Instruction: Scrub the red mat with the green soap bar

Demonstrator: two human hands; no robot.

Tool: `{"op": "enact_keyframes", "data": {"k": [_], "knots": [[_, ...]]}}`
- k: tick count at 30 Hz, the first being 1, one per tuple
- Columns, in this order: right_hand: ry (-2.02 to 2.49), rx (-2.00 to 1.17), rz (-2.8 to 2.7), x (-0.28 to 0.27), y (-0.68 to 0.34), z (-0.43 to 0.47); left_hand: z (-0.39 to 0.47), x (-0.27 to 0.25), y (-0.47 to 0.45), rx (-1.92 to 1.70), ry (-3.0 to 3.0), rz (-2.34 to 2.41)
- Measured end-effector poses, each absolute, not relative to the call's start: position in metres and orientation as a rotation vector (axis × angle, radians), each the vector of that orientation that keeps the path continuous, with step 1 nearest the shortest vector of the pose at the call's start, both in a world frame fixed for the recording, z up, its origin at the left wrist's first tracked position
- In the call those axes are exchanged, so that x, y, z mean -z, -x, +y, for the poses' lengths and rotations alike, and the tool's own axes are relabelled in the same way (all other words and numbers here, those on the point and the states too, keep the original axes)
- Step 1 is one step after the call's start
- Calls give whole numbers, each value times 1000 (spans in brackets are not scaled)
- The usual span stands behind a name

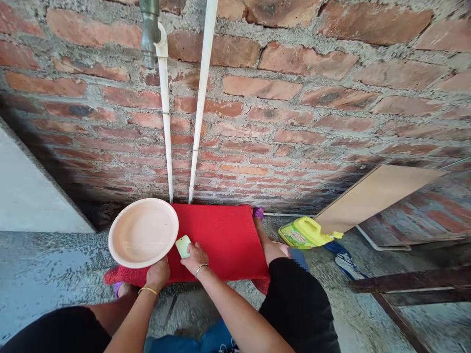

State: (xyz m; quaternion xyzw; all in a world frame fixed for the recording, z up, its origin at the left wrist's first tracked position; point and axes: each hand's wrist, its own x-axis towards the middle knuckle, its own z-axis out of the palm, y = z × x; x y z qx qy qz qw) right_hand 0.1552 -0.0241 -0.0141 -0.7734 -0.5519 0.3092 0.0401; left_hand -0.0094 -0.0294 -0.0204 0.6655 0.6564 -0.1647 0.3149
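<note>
My left hand (pixel 158 274) is closed on the near rim of a pale pink plastic basin (pixel 145 231). The basin is over the left end of a red mat (pixel 224 238); a little clear liquid seems to lie in it. In my right hand (pixel 196 258) is a pale green scrub brush (pixel 183 246), a flat rounded piece with a small hole near its end. Its underside is hidden, so bristles do not show. The mat has a smooth upper face and shaggy edges, and it lies spread between my legs.
A yellow detergent jug (pixel 307 233) lies tipped on the wet concrete floor at right, near a leaning tan board (pixel 375 196) and blue slippers (pixel 346 262). White pipes (pixel 200 98) run down the brick wall (pixel 279 88). Dark wooden bars (pixel 412 279) stand at lower right.
</note>
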Motion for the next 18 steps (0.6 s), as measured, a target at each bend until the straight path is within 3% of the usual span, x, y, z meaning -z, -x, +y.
{"op": "enact_keyframes", "data": {"k": [12,18], "knots": [[2828,-733,-1260,-9,-377,-66,-31,21,-16,509,-1768,1741],[2729,-723,-1275,-8,-392,-73,-31,15,-26,612,-1779,1751]]}}
